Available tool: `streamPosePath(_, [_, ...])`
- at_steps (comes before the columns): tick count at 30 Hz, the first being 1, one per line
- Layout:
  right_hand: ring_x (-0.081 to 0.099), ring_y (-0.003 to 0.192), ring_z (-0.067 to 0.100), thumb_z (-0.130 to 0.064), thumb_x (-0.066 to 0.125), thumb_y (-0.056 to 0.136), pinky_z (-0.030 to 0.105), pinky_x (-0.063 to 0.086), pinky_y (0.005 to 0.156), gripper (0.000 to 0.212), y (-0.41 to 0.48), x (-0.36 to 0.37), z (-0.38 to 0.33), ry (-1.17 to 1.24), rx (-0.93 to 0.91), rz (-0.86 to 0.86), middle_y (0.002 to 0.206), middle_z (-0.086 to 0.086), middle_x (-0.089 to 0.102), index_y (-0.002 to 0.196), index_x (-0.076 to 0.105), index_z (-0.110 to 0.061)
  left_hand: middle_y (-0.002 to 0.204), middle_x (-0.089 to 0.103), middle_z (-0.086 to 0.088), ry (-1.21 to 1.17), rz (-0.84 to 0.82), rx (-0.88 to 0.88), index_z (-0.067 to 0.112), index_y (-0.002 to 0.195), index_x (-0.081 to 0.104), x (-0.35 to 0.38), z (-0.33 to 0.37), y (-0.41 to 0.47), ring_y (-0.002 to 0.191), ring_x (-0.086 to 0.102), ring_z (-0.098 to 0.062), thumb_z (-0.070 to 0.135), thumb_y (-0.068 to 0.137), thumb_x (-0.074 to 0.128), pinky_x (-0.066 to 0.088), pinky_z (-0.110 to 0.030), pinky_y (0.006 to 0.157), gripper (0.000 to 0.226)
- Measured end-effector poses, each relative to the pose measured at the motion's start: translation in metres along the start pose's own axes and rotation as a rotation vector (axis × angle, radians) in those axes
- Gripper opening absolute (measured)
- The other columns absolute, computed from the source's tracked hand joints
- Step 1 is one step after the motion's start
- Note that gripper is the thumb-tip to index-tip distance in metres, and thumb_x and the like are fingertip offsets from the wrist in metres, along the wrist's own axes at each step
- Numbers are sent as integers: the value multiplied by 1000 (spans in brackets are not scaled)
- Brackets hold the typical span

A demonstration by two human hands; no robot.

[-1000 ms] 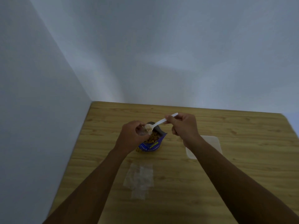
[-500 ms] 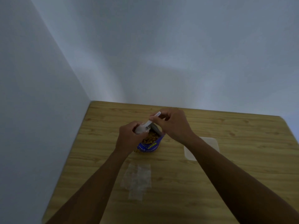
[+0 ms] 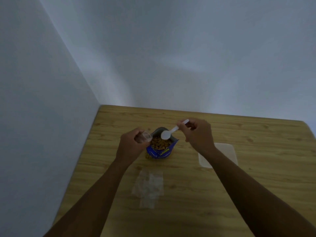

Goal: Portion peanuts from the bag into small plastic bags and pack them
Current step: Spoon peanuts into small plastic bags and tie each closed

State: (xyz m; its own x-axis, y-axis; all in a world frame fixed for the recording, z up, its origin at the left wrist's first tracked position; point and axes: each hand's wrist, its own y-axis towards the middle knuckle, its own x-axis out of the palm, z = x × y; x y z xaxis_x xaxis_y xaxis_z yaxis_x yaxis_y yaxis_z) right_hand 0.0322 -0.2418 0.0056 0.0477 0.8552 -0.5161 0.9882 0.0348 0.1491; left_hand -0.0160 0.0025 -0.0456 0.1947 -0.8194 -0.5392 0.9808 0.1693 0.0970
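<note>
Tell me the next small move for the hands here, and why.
Probably dip the spoon into the peanut bag for a scoop. The right hand pinches the spoon's handle. Its bowl looks empty and hovers over the exposed peanuts. The left hand holds a small clear bag right beside the opening, ready to be filled.

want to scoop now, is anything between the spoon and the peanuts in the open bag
Nothing visible. The spoon, pinched by the right hand, is over the open mouth of the bag, with the peanuts uncovered below it. The left hand holds a clear container at the bag's left edge, beside that path.
</note>
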Motion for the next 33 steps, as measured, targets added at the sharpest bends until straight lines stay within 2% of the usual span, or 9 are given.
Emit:
streamPosePath(2, [65,61,1,-27,73,90,21,52,57,7,-9,11,8,-139,-112,-53,79,-11,76,90,80,-23,84,72,7,30,-25,14,17,101,73,0,-4,-3,75,68,-5,21,72,84,59,-32,66,31])
streamPosePath(6, [68,65,6,-36,69,90,32,56,60,14,-20,29,24,-302,-178,-99,82,-11,77,92,79,-27,79,71,10,78,-74,8,23,99,74,0,-10,-5,70,67,-6,38,69,79,58,-35,62,33])
streamPosePath(10, [67,65,3,-26,72,91,24,55,65,11,-24,37,25,-244,-99,-31,82,-6,78,89,81,-21,84,73,7,112,-90,38,23,100,76,1,-15,-6,74,69,-11,40,70,76,58,-37,63,34])
streamPosePath(13, [61,54,-3,-25,71,91,16,48,61,13,-21,36,25,-186,14,25,68,-8,73,86,81,-19,87,74,6,124,-111,53,22,103,77,0,-19,-6,73,68,-10,40,68,76,57,-35,62,39])
streamPosePath(16, [61,51,-6,-26,72,91,19,49,57,13,-18,33,26,-134,78,30,58,-15,65,84,81,-20,84,73,5,139,-120,67,21,103,77,0,-19,-4,68,66,-8,40,71,77,54,-29,59,37])
streamPosePath(20, [61,53,-7,-25,71,91,16,46,57,11,-23,38,27,-141,55,29,67,-11,72,89,81,-20,78,74,5,129,-111,98,21,98,79,-1,-15,-2,64,66,-9,40,77,75,53,-29,56,28])
streamPosePath(25, [62,49,2,-30,72,91,28,53,53,13,-32,60,27,-122,90,8,62,-8,71,87,82,-22,81,75,4,98,-130,89,20,99,79,-3,-16,-3,67,68,-8,36,75,76,57,-33,58,29])
streamPosePath(29, [63,52,-1,-29,74,89,16,45,51,11,-26,62,22,-82,149,18,60,-10,70,84,81,-22,80,75,3,75,-140,87,19,98,79,-4,-17,-3,67,69,-9,37,75,74,57,-33,58,30])
streamPosePath(33, [61,49,-4,-29,75,88,14,43,49,11,-23,60,23,-49,211,38,60,-10,70,82,81,-22,83,76,3,62,-166,62,18,102,79,-7,-18,-4,71,70,-7,32,71,77,58,-34,60,34])
